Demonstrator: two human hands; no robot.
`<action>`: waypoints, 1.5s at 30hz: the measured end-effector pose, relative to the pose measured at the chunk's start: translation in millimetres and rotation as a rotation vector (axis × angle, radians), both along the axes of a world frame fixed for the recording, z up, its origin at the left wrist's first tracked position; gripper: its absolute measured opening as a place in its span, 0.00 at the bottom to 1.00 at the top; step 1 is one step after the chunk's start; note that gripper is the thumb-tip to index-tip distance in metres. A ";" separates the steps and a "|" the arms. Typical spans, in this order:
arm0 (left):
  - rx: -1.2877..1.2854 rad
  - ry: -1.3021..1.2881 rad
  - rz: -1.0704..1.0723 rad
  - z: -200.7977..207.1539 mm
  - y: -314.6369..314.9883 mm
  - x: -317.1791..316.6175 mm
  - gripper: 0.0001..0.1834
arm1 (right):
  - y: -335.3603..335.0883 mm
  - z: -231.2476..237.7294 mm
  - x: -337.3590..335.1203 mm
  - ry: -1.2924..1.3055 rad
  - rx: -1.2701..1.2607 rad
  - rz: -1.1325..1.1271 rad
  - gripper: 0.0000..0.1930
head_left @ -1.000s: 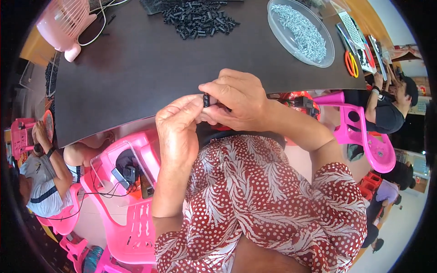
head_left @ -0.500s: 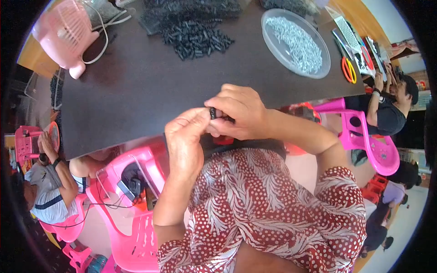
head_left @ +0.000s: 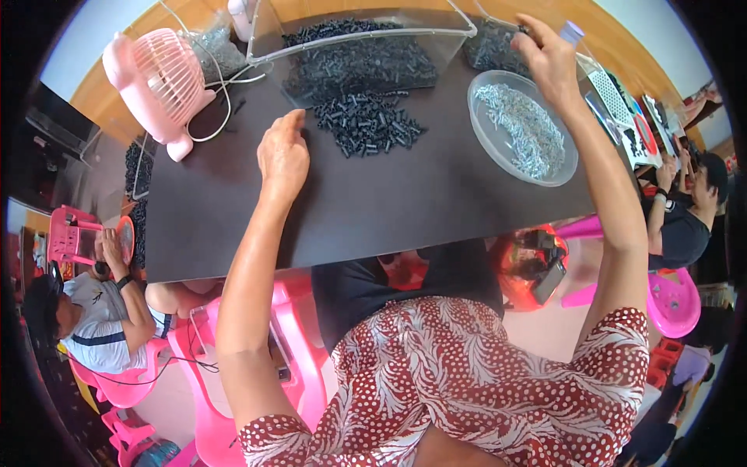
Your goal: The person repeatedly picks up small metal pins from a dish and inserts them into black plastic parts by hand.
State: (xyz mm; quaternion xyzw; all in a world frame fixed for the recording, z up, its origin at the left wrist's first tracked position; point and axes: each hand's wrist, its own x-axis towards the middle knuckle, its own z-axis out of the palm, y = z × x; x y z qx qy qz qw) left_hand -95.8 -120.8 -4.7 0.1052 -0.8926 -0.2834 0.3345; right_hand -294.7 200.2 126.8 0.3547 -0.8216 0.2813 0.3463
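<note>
My left hand (head_left: 283, 158) is over the table just left of a heap of short black ribbed plastic tubes (head_left: 369, 124). Its fingers are half bent toward the heap, and nothing shows in them. At the upper right, my right hand (head_left: 551, 68) is raised above a clear bin of black tubes (head_left: 496, 48). Thumb and forefinger pinch a small black tube (head_left: 522, 30), partly covered by the fingers. Below that hand stands a round clear plastic dish (head_left: 498, 148) holding many small silvery metal pieces (head_left: 529, 132).
A large clear bin (head_left: 366, 66) of black tubes stands behind the heap. A pink fan (head_left: 159, 86) with a white cord is at the left, a perforated white tray (head_left: 611, 97) at the right. Co-workers sit at both sides, and pink chairs (head_left: 292, 342) surround me.
My hands were together in front of my chest on a small black piece. They have parted: the left has gone to the heap, the right to the far right bin with a black tube.
</note>
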 end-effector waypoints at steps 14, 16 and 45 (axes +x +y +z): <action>-0.148 -0.114 -0.159 7.2 3.9 -7.6 0.27 | 14.1 8.9 -135.0 0.170 0.587 -0.457 0.06; -0.151 -0.087 -0.183 8.3 9.9 -6.1 0.26 | 19.5 13.1 -131.1 0.062 0.631 -0.503 0.08; 0.096 -0.123 0.006 5.3 26.7 25.5 0.07 | -69.2 -86.2 145.6 0.015 0.092 0.517 0.08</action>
